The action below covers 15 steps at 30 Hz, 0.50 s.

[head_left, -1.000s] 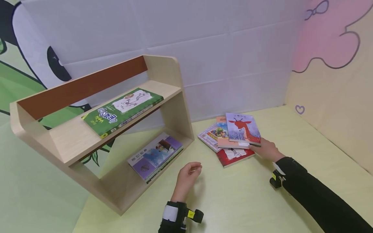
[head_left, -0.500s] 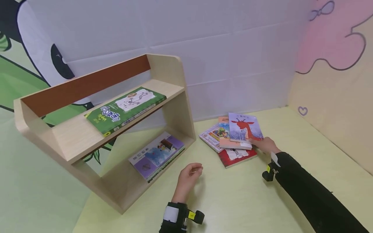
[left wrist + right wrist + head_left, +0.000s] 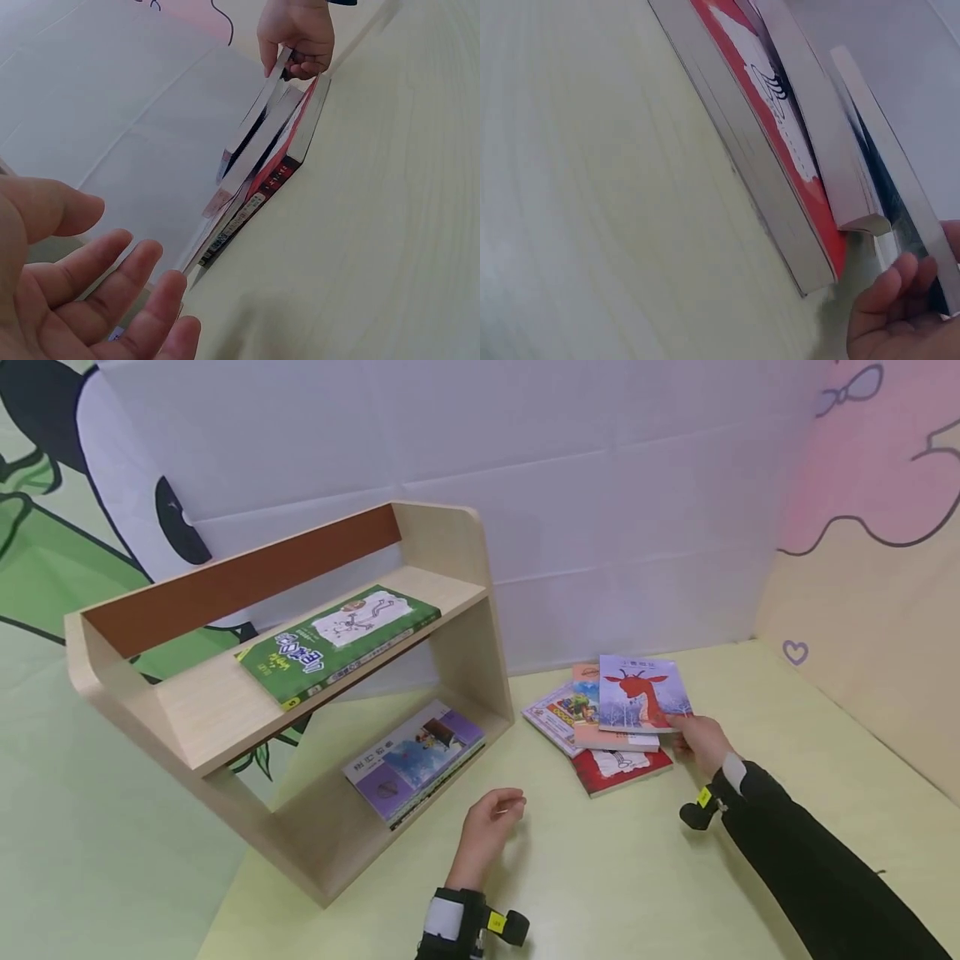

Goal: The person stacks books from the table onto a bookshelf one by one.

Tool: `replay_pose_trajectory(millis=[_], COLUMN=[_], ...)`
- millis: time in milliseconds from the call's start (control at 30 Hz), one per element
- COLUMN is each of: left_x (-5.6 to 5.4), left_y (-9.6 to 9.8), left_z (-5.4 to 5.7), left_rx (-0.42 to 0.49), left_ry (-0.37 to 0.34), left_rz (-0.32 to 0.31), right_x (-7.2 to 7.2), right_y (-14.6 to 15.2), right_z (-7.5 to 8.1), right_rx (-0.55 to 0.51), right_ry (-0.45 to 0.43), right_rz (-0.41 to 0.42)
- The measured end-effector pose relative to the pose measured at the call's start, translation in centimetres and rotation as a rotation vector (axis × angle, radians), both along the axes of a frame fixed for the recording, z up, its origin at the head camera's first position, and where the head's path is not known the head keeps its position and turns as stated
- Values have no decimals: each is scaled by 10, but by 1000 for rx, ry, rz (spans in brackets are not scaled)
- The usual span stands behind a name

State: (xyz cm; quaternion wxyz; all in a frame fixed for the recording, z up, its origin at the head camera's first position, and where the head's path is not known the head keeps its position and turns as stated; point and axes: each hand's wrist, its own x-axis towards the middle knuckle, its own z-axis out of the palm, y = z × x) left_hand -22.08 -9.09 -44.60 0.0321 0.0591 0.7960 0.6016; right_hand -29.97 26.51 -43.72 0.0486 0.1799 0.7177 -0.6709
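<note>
Giraffe paperback [image 3: 633, 692], thin and rectangular, tilted over an orange book [image 3: 611, 740], its corner pinched in the fingers [image 3: 885, 291] of the right hand [image 3: 705, 743]; the left hand [image 3: 489, 828] curved loosely, relaxed, above the pale, wood-grained tabletop [image 3: 615, 868].

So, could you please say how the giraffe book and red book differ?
The right hand pinches the giraffe book, while the red book lies flat on the table, partly covered. The giraffe book's cover is purplish, the red book's red and white. The giraffe book looks thinner than the red book. Both have illustrated covers.
</note>
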Motion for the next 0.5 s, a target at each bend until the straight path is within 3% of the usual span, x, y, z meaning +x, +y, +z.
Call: replay_pose_trajectory(millis=[267,500], left_x=[1,2], left_y=[2,3], left_z=[-1,1], left_rx=[26,37], left_ry=[5,-3], left_rz=[-6,-6], right_x=[18,33], right_y=[-3,-5], right_z=[14,25], right_rx=[-281,-298], right_ry=[79,123], right_rz=[-18,-67])
